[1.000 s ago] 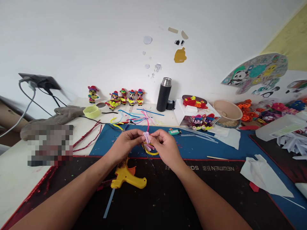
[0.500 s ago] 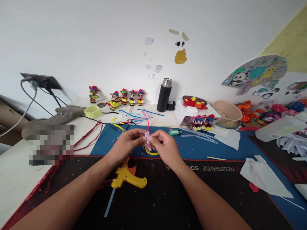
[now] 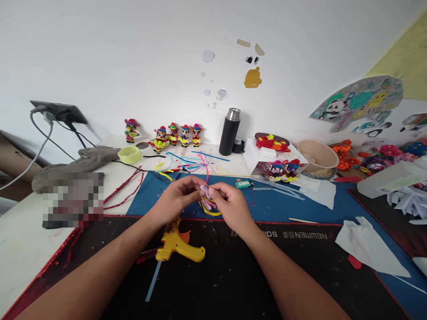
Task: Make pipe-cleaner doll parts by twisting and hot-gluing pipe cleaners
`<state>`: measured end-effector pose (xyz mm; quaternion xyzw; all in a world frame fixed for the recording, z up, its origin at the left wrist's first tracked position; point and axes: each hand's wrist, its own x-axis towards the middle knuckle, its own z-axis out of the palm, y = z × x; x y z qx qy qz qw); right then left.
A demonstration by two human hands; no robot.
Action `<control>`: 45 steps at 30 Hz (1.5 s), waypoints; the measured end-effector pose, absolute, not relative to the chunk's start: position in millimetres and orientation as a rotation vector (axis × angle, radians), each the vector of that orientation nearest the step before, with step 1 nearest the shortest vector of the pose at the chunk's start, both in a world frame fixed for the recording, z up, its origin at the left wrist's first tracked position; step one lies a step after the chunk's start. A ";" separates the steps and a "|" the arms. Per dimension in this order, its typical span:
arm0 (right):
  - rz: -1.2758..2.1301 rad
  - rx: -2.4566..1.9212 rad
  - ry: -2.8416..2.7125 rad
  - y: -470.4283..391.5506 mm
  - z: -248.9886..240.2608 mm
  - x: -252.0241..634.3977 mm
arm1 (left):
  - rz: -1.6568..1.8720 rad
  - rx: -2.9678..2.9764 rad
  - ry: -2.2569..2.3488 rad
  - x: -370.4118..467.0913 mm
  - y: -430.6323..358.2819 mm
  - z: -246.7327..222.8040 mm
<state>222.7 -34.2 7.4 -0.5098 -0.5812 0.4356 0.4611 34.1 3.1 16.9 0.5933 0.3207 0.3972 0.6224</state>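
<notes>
On my feed I've got left hand [image 3: 180, 198] and right hand [image 3: 231, 202] close together, both pinching the small lilac piece [image 3: 206, 191] between thumb and fingers, over the blue mat [image 3: 150, 191]; yellow glue gun [image 3: 178, 248] lies near the left hand, on the black mat [image 3: 233, 275].

At the centre of the frame, the left hand [image 3: 178, 198] and right hand [image 3: 230, 204] pinch a small lilac piece [image 3: 206, 191] between them. Lower left of centre, a yellow glue gun [image 3: 178, 249] lies on a black mat [image 3: 230, 280]. Above the hands, a black flask [image 3: 228, 137] stands right of figurines [image 3: 160, 140].
</notes>
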 end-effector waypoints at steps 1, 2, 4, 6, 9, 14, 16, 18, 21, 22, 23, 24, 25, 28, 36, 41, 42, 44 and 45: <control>1.085 -1.251 -1.416 -34.2 8.2 222.8 | 0.920 1.358 0.731 34.0 3.1 17.2; 1.102 -1.247 -1.394 -34.1 9.0 223.0 | 0.929 1.350 0.727 33.9 3.1 17.6; 1.139 -1.232 -1.348 -33.6 10.5 223.4 | 0.945 1.332 0.721 33.7 3.3 18.3; 1.161 -1.214 -1.315 -33.4 11.4 223.4 | 0.965 1.315 0.721 33.3 3.9 18.7; 1.165 -1.197 -1.335 -34.4 11.6 222.2 | 1.012 1.302 0.730 32.7 4.7 19.2; 1.023 -1.260 -1.469 -37.5 9.4 220.1 | 1.010 1.281 0.709 33.1 3.9 20.5; 0.947 -1.289 -1.504 -38.0 8.9 220.3 | 1.003 1.279 0.707 33.2 3.4 20.5; 0.861 -1.319 -1.555 -38.2 9.1 221.3 | 0.987 1.285 0.711 32.9 3.4 20.2; 0.738 -1.362 -1.634 -37.8 10.3 224.0 | 0.955 1.312 0.707 31.6 4.1 19.8; 0.705 -1.373 -1.651 -37.4 10.7 225.2 | 0.945 1.328 0.702 31.0 4.3 19.9; 0.677 -1.382 -1.664 -37.1 11.0 226.4 | 0.936 1.348 0.696 30.3 4.6 20.0; 0.649 -1.390 -1.674 -36.7 11.1 227.5 | 0.928 1.371 0.692 29.6 4.8 20.1; 0.624 -1.397 -1.684 -36.4 11.2 228.4 | 0.922 1.398 0.692 28.7 5.1 20.2; 0.571 -1.416 -1.720 -36.5 10.8 229.8 | 0.918 1.476 0.722 25.4 6.5 19.9; 0.556 -1.380 -1.800 -39.3 9.0 229.4 | 0.860 1.688 0.838 18.3 10.1 20.6; 0.606 -1.371 -1.806 -40.1 9.5 229.0 | 0.875 1.697 0.824 17.5 10.0 19.9; 0.613 -1.367 -1.805 -40.1 9.6 228.9 | 0.872 1.681 0.824 17.7 10.1 19.2; 0.623 -1.350 -1.812 -39.9 9.8 228.8 | 0.864 1.661 0.834 18.6 10.1 17.7; 0.623 -1.343 -1.821 -39.8 10.1 228.8 | 0.862 1.654 0.840 19.1 10.1 17.2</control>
